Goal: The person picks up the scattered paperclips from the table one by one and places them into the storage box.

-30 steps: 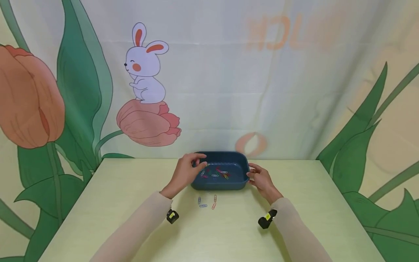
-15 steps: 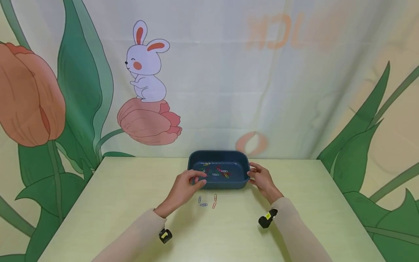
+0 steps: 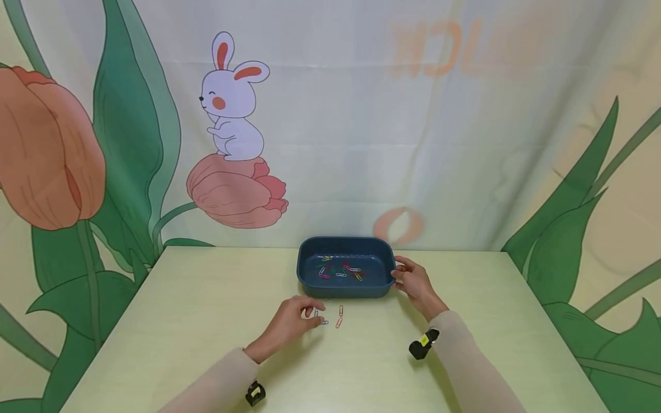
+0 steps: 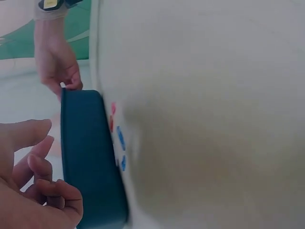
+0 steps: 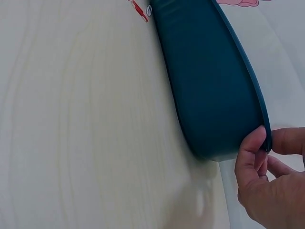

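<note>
A dark blue plastic bin (image 3: 345,291) stands on the table, with several coloured paper clips (image 3: 341,275) scattered over its floor. My right hand (image 3: 415,287) pinches the bin's right end at the rim; in the right wrist view, a thumb and finger (image 5: 252,143) take the rim between them. In front of the bin, my left hand (image 3: 289,322) hovers at the loose clips, thumb and forefinger apart, with nothing visible between them. Beside its fingertips lies a blue paper clip (image 3: 325,322), another partly behind the fingers. A red clip (image 3: 341,310) and an orange-red clip (image 3: 338,323) lie farther right.
A pale wooden table (image 3: 206,298) carries everything. Behind it hangs a curtain (image 3: 330,143) printed with a rabbit and tulips, close to the bin's far side. A faint whitish clip (image 3: 329,300) lies against the bin's front.
My left hand has come out from over the bin's left end, back towards me, down to the clips on the table. The right hand keeps its hold on the bin.
</note>
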Demonstrator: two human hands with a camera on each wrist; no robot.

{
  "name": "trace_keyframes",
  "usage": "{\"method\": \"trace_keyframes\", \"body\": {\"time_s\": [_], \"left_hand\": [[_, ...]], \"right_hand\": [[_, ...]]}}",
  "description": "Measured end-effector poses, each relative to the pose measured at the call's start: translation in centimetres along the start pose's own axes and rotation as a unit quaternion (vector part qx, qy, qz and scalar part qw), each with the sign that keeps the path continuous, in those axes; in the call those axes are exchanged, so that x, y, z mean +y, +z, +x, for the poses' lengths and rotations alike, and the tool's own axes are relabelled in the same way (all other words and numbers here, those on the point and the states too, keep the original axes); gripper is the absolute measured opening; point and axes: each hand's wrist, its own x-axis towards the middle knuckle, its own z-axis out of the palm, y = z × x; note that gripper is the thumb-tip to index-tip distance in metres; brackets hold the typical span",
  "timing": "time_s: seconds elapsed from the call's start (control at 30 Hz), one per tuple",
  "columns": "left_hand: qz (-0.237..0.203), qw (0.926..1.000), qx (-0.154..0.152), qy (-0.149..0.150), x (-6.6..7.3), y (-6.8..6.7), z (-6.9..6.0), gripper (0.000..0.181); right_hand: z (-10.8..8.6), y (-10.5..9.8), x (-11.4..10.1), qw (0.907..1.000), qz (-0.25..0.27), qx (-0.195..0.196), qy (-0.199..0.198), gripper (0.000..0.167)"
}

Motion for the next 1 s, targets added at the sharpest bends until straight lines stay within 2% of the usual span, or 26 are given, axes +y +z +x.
{"method": "trace_keyframes", "body": {"time_s": [0.27,0.63,1.0], "left_hand": [[0.012,0.9997,-0.019,-0.009,-1.3,0.8,-0.2,0.013],[-0.006,0.9989,-0.042,-0.02,-2.8,1.4,0.8,0.016],[0.018,0.9979,-0.059,-0.018,-3.0,1.8,1.6,0.013]], "right_hand": [[-0.1,0.0,-0.1,1.0,-0.003,-0.001,0.004,0.049],[0.0,-0.1,-0.2,1.0,0.002,-0.001,0.005,0.048],[-0.2,-0.1,-0.3,1.0,-0.004,-0.004,0.007,0.049]]}}
